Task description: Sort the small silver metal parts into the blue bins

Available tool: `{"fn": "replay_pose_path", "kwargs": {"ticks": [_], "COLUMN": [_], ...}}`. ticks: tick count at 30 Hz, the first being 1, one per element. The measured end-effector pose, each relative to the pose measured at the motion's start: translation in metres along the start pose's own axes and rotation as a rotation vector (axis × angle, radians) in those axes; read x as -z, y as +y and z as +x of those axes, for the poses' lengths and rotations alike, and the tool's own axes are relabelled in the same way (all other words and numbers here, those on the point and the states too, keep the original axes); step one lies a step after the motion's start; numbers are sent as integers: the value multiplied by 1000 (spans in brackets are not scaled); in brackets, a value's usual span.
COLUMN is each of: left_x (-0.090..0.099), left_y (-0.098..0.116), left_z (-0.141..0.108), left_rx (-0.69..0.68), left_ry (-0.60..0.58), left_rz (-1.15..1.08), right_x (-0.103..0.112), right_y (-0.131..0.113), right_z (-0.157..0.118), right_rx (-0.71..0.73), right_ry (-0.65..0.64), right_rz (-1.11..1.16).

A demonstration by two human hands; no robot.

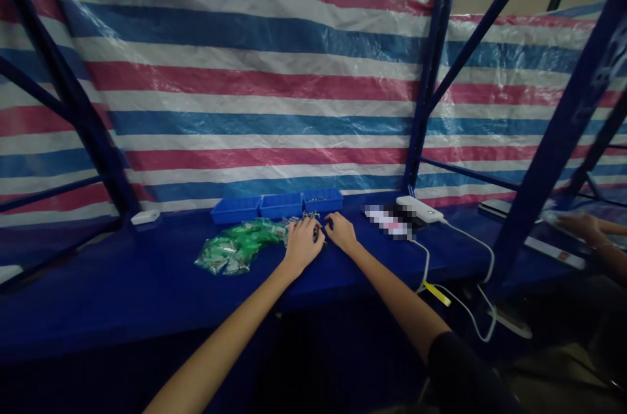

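My left hand rests at a small pile of metal parts, its fingers bent down and closed around something too small to make out. Just to its right, my right hand has its fingers curled toward the left hand; what they pinch, if anything, is hidden. Clear plastic bags with green and metallic contents lie left of my left hand, touching or close to it. Behind the hands stand a left blue bin, a middle blue bin and a right blue bin with small parts inside.
A phone and a white power bank with a white cable lie at the right. A yellow tag hangs past the table edge. Blue rack posts flank the blue table. Another person's hand is at far right.
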State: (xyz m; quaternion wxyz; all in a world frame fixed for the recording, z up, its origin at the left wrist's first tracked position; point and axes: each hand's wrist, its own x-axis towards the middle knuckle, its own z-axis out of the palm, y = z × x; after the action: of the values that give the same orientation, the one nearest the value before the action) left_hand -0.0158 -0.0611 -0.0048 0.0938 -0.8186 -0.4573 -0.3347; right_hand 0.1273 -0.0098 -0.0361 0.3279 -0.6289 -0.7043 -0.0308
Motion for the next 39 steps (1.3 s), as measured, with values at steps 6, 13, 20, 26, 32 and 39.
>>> {"fn": "replay_pose_path", "kwargs": {"ticks": [6, 13, 20, 26, 32, 39], "left_x": [-17, -40, -51, -51, -40, -38], "left_y": [-31, -50, -51, -49, -49, -49], "left_z": [49, 76, 66, 65, 63, 57], "left_rx": [259, 269, 194, 193, 250, 308], "left_ry": [-11, -179, -194, -217, -174, -62], "left_rz": [-152, -16, 85, 78, -11, -144], "right_x": [-19, -28, -30, -26, -16, -20], "right_y": [4, 10, 29, 33, 17, 15], "right_z": [38, 61, 71, 71, 56, 50], "right_rx": [93, 205, 132, 28, -67, -126], "right_ry": [-9, -84, -237, -319, -221, -125], "right_rz": [65, 157, 290, 389, 313, 323]}}
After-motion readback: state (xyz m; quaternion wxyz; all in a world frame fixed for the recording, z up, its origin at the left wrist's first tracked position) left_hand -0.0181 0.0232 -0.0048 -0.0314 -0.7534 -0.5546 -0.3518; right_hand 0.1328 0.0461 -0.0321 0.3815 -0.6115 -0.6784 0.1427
